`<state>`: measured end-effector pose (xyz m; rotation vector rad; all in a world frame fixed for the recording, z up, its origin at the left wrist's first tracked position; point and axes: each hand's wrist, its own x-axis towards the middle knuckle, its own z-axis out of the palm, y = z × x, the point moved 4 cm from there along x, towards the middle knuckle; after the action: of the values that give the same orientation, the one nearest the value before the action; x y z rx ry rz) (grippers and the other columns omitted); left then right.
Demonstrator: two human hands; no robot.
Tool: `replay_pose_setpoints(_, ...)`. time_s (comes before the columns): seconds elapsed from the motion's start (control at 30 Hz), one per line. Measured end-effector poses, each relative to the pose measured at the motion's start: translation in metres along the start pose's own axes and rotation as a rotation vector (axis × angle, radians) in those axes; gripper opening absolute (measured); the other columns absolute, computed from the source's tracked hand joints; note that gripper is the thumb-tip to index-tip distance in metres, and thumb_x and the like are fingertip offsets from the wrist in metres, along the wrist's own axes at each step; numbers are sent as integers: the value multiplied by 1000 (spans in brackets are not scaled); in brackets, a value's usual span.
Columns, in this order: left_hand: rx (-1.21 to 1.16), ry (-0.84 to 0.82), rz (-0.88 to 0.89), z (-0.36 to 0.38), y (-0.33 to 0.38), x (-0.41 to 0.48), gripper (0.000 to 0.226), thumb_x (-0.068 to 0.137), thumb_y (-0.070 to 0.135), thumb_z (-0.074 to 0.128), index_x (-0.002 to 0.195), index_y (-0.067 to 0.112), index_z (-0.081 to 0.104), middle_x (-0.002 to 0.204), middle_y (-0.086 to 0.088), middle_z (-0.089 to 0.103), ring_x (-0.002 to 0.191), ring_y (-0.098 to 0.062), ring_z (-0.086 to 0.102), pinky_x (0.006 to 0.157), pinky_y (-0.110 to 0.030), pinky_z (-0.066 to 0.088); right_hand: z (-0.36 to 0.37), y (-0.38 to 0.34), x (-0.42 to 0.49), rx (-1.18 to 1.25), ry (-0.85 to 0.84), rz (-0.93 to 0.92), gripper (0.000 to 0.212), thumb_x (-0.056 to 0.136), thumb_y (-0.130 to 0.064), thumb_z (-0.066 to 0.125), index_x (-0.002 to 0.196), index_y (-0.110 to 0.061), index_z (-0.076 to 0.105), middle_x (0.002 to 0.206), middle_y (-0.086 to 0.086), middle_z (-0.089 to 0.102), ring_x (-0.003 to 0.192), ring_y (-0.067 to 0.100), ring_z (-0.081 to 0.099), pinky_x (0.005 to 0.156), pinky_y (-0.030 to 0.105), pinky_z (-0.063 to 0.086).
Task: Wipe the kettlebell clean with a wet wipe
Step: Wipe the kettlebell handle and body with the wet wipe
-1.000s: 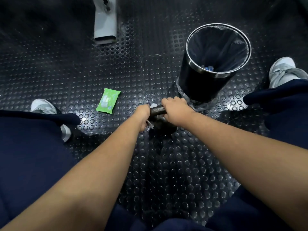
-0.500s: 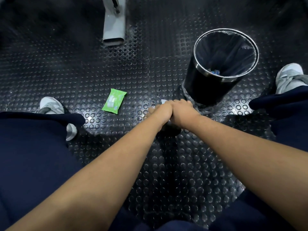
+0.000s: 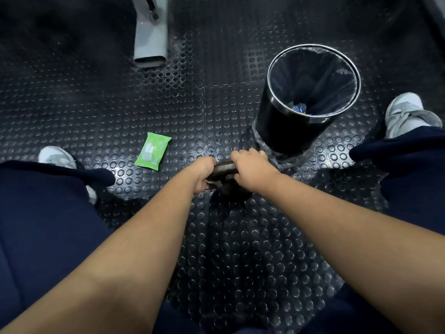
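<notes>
A black kettlebell [image 3: 222, 168] stands on the studded rubber floor between my feet, and only a short stretch of its handle shows between my hands. My right hand [image 3: 251, 168] grips the right end of the handle. My left hand [image 3: 203, 174] is closed at the left end of the handle, with a white wet wipe [image 3: 213, 183] peeking out under its fingers against the bar. The kettlebell's body is mostly hidden under my hands and in shadow.
A green pack of wet wipes [image 3: 153, 150] lies on the floor to the left. A black bin [image 3: 284, 126] with a liner stands just beyond my right hand. A grey metal machine leg [image 3: 150, 42] is at the back. My shoes [image 3: 56, 156] [image 3: 404, 114] flank the spot.
Half a second ago my left hand was pressed against my right on the handle. It has since slid back left along the bar, uncovering the middle of the handle.
</notes>
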<state>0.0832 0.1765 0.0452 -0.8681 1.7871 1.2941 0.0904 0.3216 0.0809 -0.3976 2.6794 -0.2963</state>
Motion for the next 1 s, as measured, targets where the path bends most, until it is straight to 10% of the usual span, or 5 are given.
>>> replay_pose_setpoints(0.4,112,13,66,12,13,-16,33,89,21,39,112,8,60,100,-12,67,87,-31,62,67,-28,46,7,-5,2,-81,75,16,32,91,-21,59,122,-16,50,122,7,59,112,32,53,99,45,39)
replay_pose_setpoints(0.57,386,57,206,31,28,-37,27,103,1,37,79,14,40,70,-3,41,58,-16,31,34,-19,27,9,-3,3,-70,55,32,40,92,-31,59,128,-18,51,125,5,59,115,31,53,100,44,39)
replay_pose_setpoints(0.8,69,111,121,12,2,-9,28,106,23,36,97,11,59,97,-12,63,81,-27,55,70,-31,41,6,-4,1,-72,84,18,32,92,-21,57,122,-16,50,121,7,60,111,31,54,99,47,39)
replay_pose_setpoints(1.0,-102,-31,-30,-4,-6,2,42,106,20,28,128,0,57,109,-22,76,60,-26,68,52,-32,56,7,-3,3,-66,69,30,26,89,-15,59,114,-18,51,115,5,60,111,30,53,99,47,39)
